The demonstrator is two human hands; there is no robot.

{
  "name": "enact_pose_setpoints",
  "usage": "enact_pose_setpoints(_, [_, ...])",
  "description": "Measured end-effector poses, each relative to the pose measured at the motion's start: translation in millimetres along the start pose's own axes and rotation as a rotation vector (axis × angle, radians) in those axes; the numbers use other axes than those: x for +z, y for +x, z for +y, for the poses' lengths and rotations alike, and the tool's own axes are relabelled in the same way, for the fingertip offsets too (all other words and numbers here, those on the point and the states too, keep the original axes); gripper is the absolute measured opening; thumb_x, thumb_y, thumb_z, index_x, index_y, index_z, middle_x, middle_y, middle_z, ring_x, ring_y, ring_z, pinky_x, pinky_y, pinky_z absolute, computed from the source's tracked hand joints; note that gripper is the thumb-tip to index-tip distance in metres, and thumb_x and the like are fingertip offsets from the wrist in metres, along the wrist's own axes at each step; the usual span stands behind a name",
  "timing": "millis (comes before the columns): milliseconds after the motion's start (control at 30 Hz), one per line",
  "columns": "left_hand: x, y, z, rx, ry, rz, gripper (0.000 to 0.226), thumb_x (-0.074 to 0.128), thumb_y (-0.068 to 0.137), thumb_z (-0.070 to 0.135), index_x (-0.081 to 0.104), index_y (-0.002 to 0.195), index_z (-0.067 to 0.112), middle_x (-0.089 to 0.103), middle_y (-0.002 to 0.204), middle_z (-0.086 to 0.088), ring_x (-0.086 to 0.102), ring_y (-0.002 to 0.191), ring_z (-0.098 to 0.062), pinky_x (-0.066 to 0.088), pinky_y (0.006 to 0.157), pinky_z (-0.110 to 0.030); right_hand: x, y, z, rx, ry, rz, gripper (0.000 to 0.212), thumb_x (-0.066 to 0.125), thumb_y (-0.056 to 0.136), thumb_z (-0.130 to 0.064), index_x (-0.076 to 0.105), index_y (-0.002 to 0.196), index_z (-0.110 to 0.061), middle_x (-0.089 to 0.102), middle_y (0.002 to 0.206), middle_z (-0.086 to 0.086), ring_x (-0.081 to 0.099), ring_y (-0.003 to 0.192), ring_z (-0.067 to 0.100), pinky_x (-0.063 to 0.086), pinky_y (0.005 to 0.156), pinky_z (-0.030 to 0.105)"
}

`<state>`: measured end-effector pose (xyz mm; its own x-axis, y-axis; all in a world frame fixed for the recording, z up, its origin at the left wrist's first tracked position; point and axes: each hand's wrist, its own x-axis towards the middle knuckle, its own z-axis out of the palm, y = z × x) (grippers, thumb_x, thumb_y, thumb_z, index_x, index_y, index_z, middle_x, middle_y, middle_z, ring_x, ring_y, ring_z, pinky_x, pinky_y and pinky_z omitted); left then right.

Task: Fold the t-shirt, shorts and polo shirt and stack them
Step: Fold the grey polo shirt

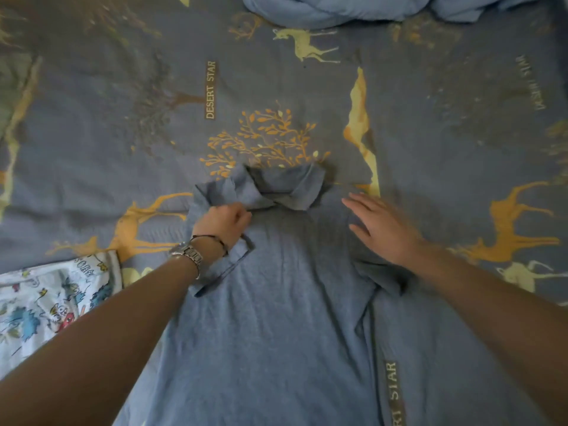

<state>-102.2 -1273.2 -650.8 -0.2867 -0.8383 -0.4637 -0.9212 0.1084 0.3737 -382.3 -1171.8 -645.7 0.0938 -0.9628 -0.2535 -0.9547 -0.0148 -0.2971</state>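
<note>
A grey-blue polo shirt [276, 302] lies spread flat on the bed, collar [285, 187] at the far end. My left hand [222, 221] pinches the fabric at the left shoulder, just beside the collar; the left sleeve [227, 265] lies folded inward below my wrist. My right hand [381, 226] hovers flat with fingers apart over the right shoulder; whether it touches the cloth I cannot tell. The right sleeve [384, 278] lies bunched under my forearm. A white garment with cartoon prints [52, 302] lies at the left edge.
The bedsheet [123, 118] is dark blue-grey with orange and yellow deer and tree prints. A crumpled light-blue blanket [338, 7] sits at the far edge. Open sheet stretches beyond the collar and to both sides.
</note>
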Motion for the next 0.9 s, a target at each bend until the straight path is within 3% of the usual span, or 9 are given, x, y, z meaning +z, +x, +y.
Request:
enact_pose_setpoints(67, [-3.6, 10.0, 32.4, 0.053, -0.022, 0.067, 0.031, 0.045, 0.093, 0.033, 0.059, 0.086, 0.007, 0.064, 0.093, -0.026, 0.060, 0.091, -0.041, 0.048, 0.074, -0.043, -10.4, -20.5, 23.1, 0.178, 0.135, 0.079, 0.041, 0.060, 0.087, -0.015, 0.053, 0.127, -0.007, 0.055, 0.129, 0.017, 0.053, 0.117, 0.035, 0.041, 0.099, 0.041])
enact_pose_setpoints(200, [7.9, 28.2, 110.0, 0.216, 0.013, 0.046, 0.032, 0.046, 0.093, 0.032, 0.061, 0.086, 0.005, 0.065, 0.090, -0.023, 0.060, 0.089, -0.038, 0.046, 0.072, -0.041, -13.6, -60.2, 73.3, 0.611, 0.344, 0.196, 0.029, 0.061, 0.087, -0.018, 0.060, 0.112, -0.004, 0.064, 0.111, 0.020, 0.058, 0.106, 0.037, 0.043, 0.090, 0.040])
enact_pose_setpoints(333, [35.9, 49.4, 160.2, 0.342, 0.008, -0.033, 0.024, 0.051, 0.091, 0.029, 0.061, 0.098, 0.009, 0.066, 0.100, -0.016, 0.060, 0.096, -0.033, 0.048, 0.083, -0.042, -1.7, -88.3, 105.1, 0.881, 0.548, 0.133, 0.029, 0.066, 0.084, -0.024, 0.065, 0.100, 0.000, 0.067, 0.102, 0.023, 0.061, 0.103, 0.033, 0.039, 0.077, 0.033])
enact_pose_setpoints(433, [56.2, 65.6, 180.1, 0.425, 0.109, -0.099, 0.026, 0.053, 0.091, 0.025, 0.058, 0.109, 0.008, 0.063, 0.111, -0.017, 0.056, 0.108, -0.034, 0.044, 0.091, -0.043, 15.2, -98.7, 112.2, 0.889, 0.740, 0.133, 0.013, 0.071, 0.078, -0.016, 0.063, 0.084, -0.009, 0.063, 0.075, 0.010, 0.059, 0.079, 0.026, 0.040, 0.068, 0.029])
enact_pose_setpoints(500, [66.6, 76.1, 185.8, 0.432, 0.201, -0.128, 0.031, 0.053, 0.091, 0.026, 0.056, 0.117, 0.010, 0.060, 0.119, -0.015, 0.052, 0.114, -0.034, 0.042, 0.095, -0.043, 25.2, -102.0, 112.9, 0.825, 0.802, 0.183, 0.019, 0.069, 0.072, -0.004, 0.055, 0.074, -0.017, 0.054, 0.066, -0.003, 0.051, 0.067, 0.017, 0.039, 0.063, 0.026])
enact_pose_setpoints(600, [76.2, 86.2, 186.0, 0.461, 0.296, -0.132, 0.035, 0.056, 0.088, 0.026, 0.054, 0.121, 0.014, 0.059, 0.123, -0.012, 0.050, 0.117, -0.033, 0.041, 0.096, -0.041, 35.6, -104.5, 113.1, 0.683, 0.850, 0.240, 0.034, 0.063, 0.067, 0.007, 0.048, 0.071, -0.023, 0.053, 0.068, -0.001, 0.050, 0.064, 0.016, 0.039, 0.063, 0.021])
enact_pose_setpoints(733, [80.8, 95.2, 186.2, 0.450, 0.250, -0.124, 0.033, 0.064, 0.083, 0.022, 0.059, 0.114, 0.012, 0.062, 0.117, -0.012, 0.053, 0.114, -0.032, 0.042, 0.095, -0.040, 45.2, -104.3, 119.7, 0.534, 0.794, 0.262, 0.027, 0.074, 0.068, -0.001, 0.061, 0.088, -0.012, 0.059, 0.086, 0.008, 0.056, 0.072, 0.021, 0.045, 0.067, 0.028])
enact_pose_setpoints(900, [83.3, 105.2, 195.8, 0.400, 0.173, -0.117, 0.025, 0.068, 0.080, 0.017, 0.063, 0.099, 0.001, 0.064, 0.105, -0.018, 0.057, 0.102, -0.032, 0.038, 0.083, -0.032, 46.4, -96.1, 129.8, 0.518, 0.710, 0.294, 0.018, 0.060, 0.076, 0.006, 0.068, 0.087, -0.006, 0.071, 0.085, 0.009, 0.060, 0.076, 0.014, 0.037, 0.068, 0.016])
